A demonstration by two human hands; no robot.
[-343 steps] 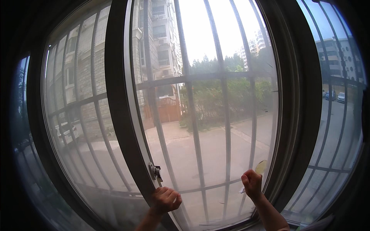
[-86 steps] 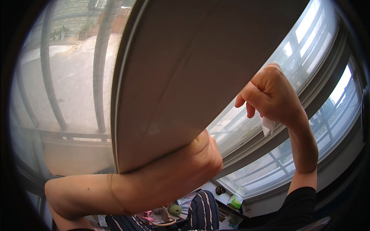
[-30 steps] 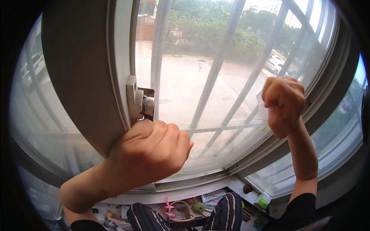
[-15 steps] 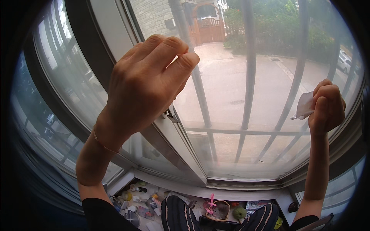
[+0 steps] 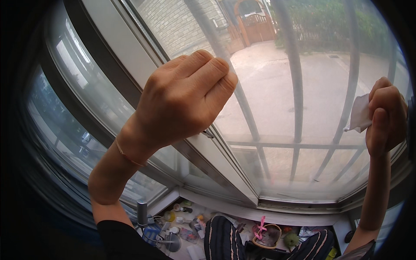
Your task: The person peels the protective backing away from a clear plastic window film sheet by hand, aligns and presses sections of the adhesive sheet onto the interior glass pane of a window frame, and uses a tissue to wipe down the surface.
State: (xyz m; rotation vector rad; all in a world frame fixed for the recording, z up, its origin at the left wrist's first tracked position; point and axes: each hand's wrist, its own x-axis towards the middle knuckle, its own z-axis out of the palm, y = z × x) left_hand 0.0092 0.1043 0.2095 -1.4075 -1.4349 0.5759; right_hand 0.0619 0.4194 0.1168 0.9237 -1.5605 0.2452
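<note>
My left hand [image 5: 186, 97] is closed, raised in front of the sash's pale metal frame [image 5: 132, 50]; what its curled fingers grip is hidden behind them. A metal latch [image 5: 208, 133] shows partly below it. My right hand [image 5: 385, 119] grips a crumpled white sheet [image 5: 359, 110] at the far right, in front of the hazy glass pane [image 5: 271, 104]; whether the sheet touches the glass I cannot tell.
Below, a cluttered sill [image 5: 195, 253] holds small bottles, a basket [image 5: 266, 243] with pink ribbon and a green ball [image 5: 291, 239]. A silver lamp-like stand [image 5: 142, 212] is at left. My striped legs [image 5: 221, 238] are between them. Bars and a wooden gate show outside.
Since one second ago, my left hand has risen above the latch and my right hand appears farther right, still with the white sheet. The view has shifted, showing more side window and sill.
</note>
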